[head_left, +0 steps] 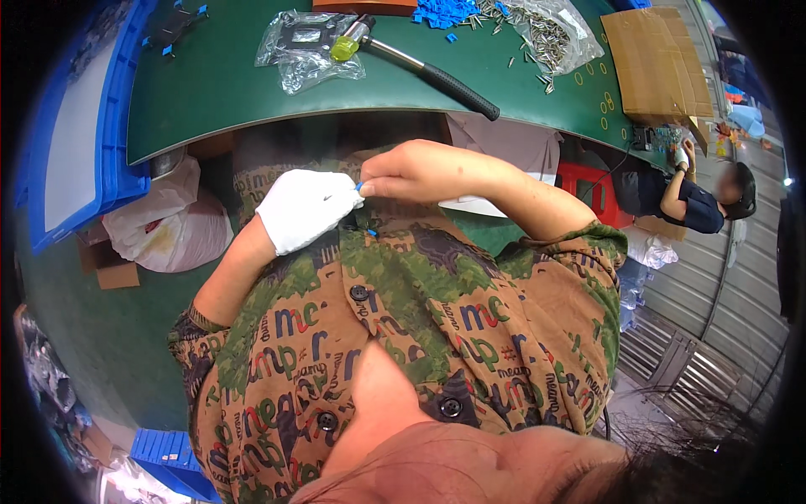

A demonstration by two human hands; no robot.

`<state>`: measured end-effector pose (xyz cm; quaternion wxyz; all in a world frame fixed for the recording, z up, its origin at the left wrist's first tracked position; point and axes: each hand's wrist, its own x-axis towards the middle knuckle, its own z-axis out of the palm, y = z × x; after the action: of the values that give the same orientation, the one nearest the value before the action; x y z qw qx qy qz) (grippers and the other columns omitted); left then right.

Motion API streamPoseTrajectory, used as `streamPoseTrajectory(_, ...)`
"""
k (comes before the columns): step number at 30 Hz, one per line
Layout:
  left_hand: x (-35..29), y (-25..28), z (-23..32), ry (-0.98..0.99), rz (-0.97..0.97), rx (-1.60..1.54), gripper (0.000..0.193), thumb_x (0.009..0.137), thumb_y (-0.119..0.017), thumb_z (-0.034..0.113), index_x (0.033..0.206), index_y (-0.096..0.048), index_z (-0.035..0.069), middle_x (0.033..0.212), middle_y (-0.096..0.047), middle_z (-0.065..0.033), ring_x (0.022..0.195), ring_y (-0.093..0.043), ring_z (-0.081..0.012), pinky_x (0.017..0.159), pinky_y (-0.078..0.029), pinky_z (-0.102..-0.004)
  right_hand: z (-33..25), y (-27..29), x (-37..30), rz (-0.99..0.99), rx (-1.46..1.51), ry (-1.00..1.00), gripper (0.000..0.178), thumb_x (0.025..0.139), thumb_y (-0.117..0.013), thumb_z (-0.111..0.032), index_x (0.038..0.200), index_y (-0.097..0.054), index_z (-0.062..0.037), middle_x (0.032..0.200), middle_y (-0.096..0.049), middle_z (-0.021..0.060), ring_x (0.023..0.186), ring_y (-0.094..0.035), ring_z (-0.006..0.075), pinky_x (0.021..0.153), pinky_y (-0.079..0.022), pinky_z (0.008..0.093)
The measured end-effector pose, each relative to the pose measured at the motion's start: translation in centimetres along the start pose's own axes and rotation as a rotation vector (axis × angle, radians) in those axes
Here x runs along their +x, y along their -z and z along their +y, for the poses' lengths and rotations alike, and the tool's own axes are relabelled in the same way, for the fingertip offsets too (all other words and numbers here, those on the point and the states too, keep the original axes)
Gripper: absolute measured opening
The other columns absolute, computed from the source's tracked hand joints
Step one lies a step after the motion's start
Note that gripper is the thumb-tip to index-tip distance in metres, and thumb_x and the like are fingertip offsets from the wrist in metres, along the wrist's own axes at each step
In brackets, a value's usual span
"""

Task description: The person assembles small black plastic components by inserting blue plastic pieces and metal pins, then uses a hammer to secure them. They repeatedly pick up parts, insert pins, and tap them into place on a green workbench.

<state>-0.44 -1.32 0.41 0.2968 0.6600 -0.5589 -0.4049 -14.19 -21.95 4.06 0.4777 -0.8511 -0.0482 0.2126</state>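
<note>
My left hand (306, 210), in a white glove, is closed in front of my shirt, below the table's near edge. It grips what looks like a black part (353, 220), mostly hidden by the glove and hard to tell from the dark print. A small blue tip (371, 233) shows at the part's lower end. My bare right hand (396, 172) meets the glove from the right, thumb and forefinger pinching a small blue plastic piece (359, 187). The two hands touch or nearly touch there.
On the green table (227, 92) lie a mallet (428, 71), a bagged black part (306, 42), blue pieces (445, 12), metal pins (546, 38) and a black frame with blue corners (174, 25). A cardboard box (655, 63) stands right; a co-worker (701, 206) sits beyond. Blue crates (109, 160) stand left.
</note>
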Motion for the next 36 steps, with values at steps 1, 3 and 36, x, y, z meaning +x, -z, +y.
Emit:
streamPoseTrajectory(1,0.0,0.2,0.3,0.034,-0.019,-0.065,0.026,0.099,-0.061,0.031,0.096,-0.069,0.007,0.083,-0.067,-0.0166,0.075,-0.063,-0.0384,0.067,-0.051,-0.0433,1.1,0.1,0.4,-0.112,0.214,-0.115,0.039,0.108,-0.056,-0.038,0.093,-0.062,-0.0027,0.071,-0.058,0.0048,0.067,-0.060,0.0201,0.065,-0.049,0.0366)
streamPoseTrajectory(3,0.1,0.5,0.4,0.013,-0.046,-0.099,0.023,0.099,-0.062,0.028,0.101,-0.070,0.007,0.085,-0.068,-0.0161,0.077,-0.065,-0.0366,0.070,-0.052,-0.0416,2.6,-0.2,0.8,-0.284,0.487,-0.226,0.040,0.109,-0.056,-0.039,0.091,-0.063,-0.0036,0.068,-0.053,-0.0007,0.065,-0.056,0.0123,0.062,-0.047,0.0321)
streamPoseTrajectory(36,18.7,17.9,-0.3,-0.205,0.478,0.139,0.037,0.102,-0.058,0.022,0.129,-0.063,-0.002,0.109,-0.074,-0.0154,0.101,-0.071,-0.0255,0.095,-0.053,-0.0341,3.5,8.1,-2.6,1.016,0.276,-0.054,0.034,0.105,-0.061,-0.024,0.132,-0.056,-0.0043,0.077,-0.056,-0.0003,0.062,-0.054,0.0056,0.052,-0.044,0.0244)
